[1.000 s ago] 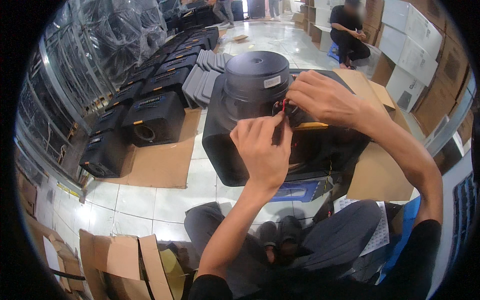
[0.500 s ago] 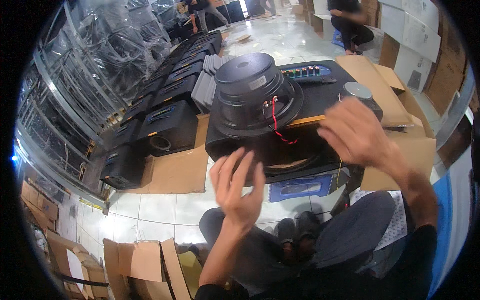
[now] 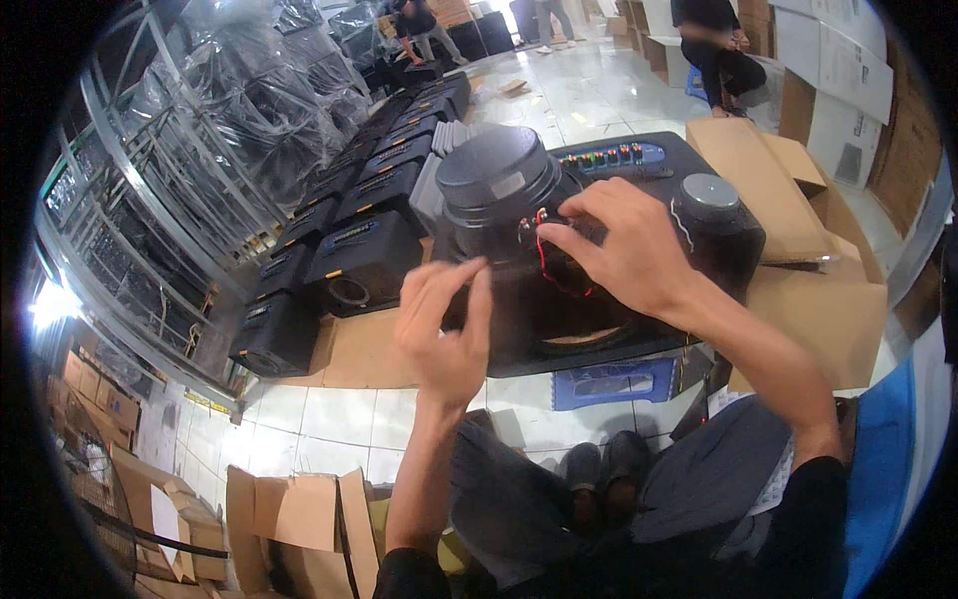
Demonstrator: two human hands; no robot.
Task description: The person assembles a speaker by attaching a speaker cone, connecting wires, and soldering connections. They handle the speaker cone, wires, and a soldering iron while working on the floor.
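A large black speaker driver [image 3: 491, 165] rests magnet-up on a black speaker cabinet [image 3: 664, 185]. A red and black wire [image 3: 545, 265] runs down from its metal terminals [image 3: 534, 222]. My right hand [image 3: 634, 245] reaches over the driver's right side; its thumb and forefinger are apart at the terminals, and I cannot tell whether they touch the wire. Beside the driver's near left edge is my left hand [image 3: 439, 324], fingers bent and slightly blurred, a gap between thumb and forefinger, nothing visible in it. The cabinet's round opening [image 3: 589, 337] shows partly below my right hand.
A small round silver-topped speaker [image 3: 710, 192] and a blue panel with knobs [image 3: 614, 157] are on the cabinet. More black cabinets [image 3: 359, 255] stand in rows at left. Cardboard [image 3: 813, 319] lies at right; a blue plastic stool [image 3: 611, 385] is below. A person [image 3: 720, 60] squats farther off.
My right hand has moved left and inward, from beside the small silver-topped speaker to the driver's terminals. My left hand has shifted left and up, its fingers drawn closer together. The view has shifted slightly.
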